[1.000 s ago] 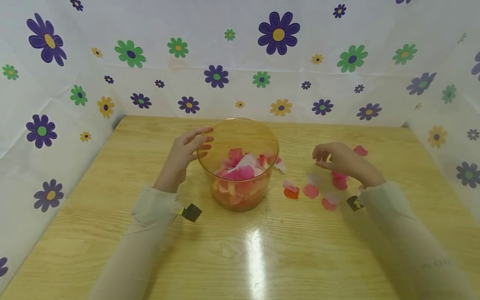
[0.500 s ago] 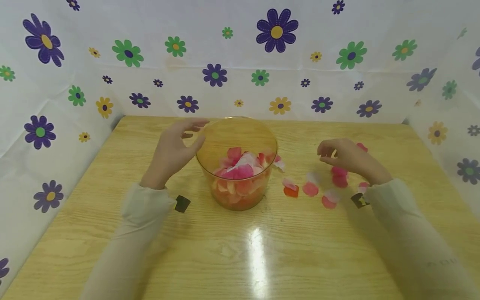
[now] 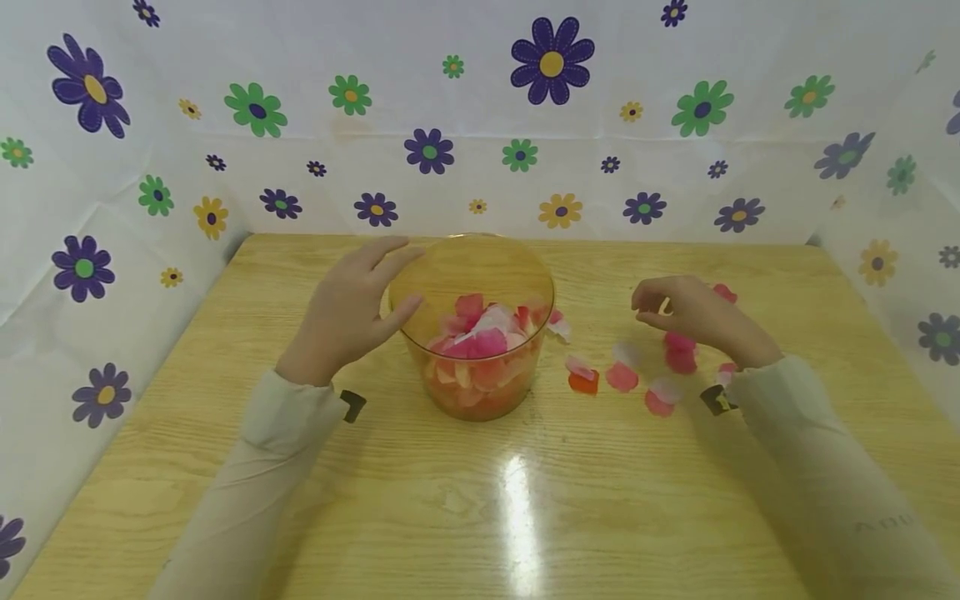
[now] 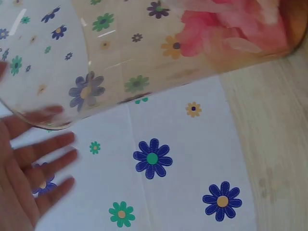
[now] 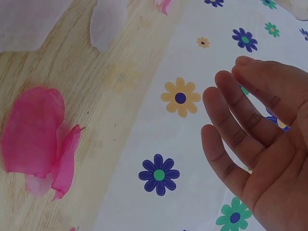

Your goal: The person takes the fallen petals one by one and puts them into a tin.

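Observation:
A clear amber bucket (image 3: 480, 392) stands upright on the table, partly filled with pink, white and red petals (image 3: 480, 337). At its left rim my left hand (image 3: 345, 308) hovers with the fingers apart and the thumb near the wall. In the left wrist view the fingers (image 4: 53, 168) are spread by the rim; whether any of them touches it I cannot tell. Over the table to the right, my right hand (image 3: 690, 312) hangs with loosely bent fingers, and the right wrist view shows nothing in its palm (image 5: 284, 173). Pink petals (image 3: 681, 354) lie below it.
Several loose petals (image 3: 622, 377) are scattered on the wooden table (image 3: 420, 517) right of the bucket. One pale petal (image 3: 559, 327) lies close to the bucket's right side. A white cloth (image 3: 300, 50) with printed flowers hangs behind and at both sides.
My left hand has drawn back to the left from the bucket's rim, and its thumb has come into view. The right hand has shifted slightly right. The bucket has stayed in place.

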The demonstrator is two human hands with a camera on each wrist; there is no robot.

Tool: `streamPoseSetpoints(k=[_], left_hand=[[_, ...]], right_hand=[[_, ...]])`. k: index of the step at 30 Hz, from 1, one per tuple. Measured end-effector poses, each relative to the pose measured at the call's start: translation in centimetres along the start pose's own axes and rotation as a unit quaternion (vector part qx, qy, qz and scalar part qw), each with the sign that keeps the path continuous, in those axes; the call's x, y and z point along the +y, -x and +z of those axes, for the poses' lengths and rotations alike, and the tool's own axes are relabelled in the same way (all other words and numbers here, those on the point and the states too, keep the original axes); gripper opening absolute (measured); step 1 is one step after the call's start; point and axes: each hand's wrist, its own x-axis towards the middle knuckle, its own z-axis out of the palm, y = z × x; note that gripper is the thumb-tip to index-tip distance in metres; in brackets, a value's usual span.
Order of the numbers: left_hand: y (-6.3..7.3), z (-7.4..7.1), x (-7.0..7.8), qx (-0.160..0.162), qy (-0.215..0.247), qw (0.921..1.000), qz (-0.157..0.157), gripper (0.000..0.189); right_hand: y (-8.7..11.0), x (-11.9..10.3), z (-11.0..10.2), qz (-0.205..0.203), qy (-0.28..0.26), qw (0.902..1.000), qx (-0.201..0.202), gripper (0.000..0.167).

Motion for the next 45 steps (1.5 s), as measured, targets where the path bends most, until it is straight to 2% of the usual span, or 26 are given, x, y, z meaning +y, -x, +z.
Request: streamPoseSetpoints(k=[3,6,8,12,17,22,24,26,30,33,35,42,45], left_hand=[[-0.2,-0.4,-0.1,-0.002,-0.033,0.9957,-0.087,0.041],[-0.5,-0.9,0.0,-0.016,-0.065,0.984,-0.165,0.039],[-0.7,-1.0,0.2,-0.027,-0.075,0.9774,-0.196,0.04],[-1.1,-1.0,0.8,-0.057,-0.074,0.97,-0.225,0.041],[-1.8,-1.1,1.5,-0.11,-0.071,0.9604,-0.246,0.034],[-2.4,-1.2,1.7,-0.152,-0.091,0.9599,-0.217,0.025],[-2.9,-1.2,2.0,-0.157,-0.093,0.9576,-0.223,0.022],[-3.3,-1.2,2.7,-0.161,-0.097,0.9504,-0.248,0.021],[-3.8,-1.0,4.0,-0.155,-0.083,0.9318,-0.318,0.015],[-3.7,-0.8,4.5,-0.15,-0.071,0.9265,-0.338,0.013],[-3.5,-0.6,4.5,-0.147,-0.069,0.9275,-0.337,0.013],[-3.0,-0.4,4.1,-0.107,-0.096,0.9473,-0.286,0.021],[-2.9,-0.4,4.0,-0.102,-0.1,0.9501,-0.277,0.02]], right_hand=[[-0.1,-0.2,0.0,-0.004,0.0,1.0,0.001,0.012],[-0.1,-0.3,0.0,-0.004,0.0,1.0,0.001,0.011],[-0.1,-0.4,0.0,-0.001,-0.001,1.0,-0.001,0.011],[-0.1,-0.5,0.1,0.0,-0.001,1.0,-0.002,0.01],[-0.2,-0.6,0.2,-0.003,-0.001,1.0,-0.001,0.01],[-0.3,-0.6,0.2,0.002,-0.003,1.0,-0.005,0.011],[-0.3,-0.7,0.2,0.003,-0.004,1.0,-0.006,0.011],[-0.3,-0.8,0.1,0.004,-0.005,1.0,-0.007,0.01],[-0.3,-1.0,0.2,-0.001,-0.005,0.9999,-0.009,0.01],[-0.3,-1.0,0.3,-0.004,-0.005,0.9999,-0.009,0.009],[-0.3,-0.9,0.4,-0.005,-0.005,1.0,-0.007,0.009],[-0.4,-0.7,0.6,-0.009,-0.002,1.0,-0.002,0.009],[-0.4,-0.7,0.6,-0.01,-0.002,0.9999,-0.002,0.009]])
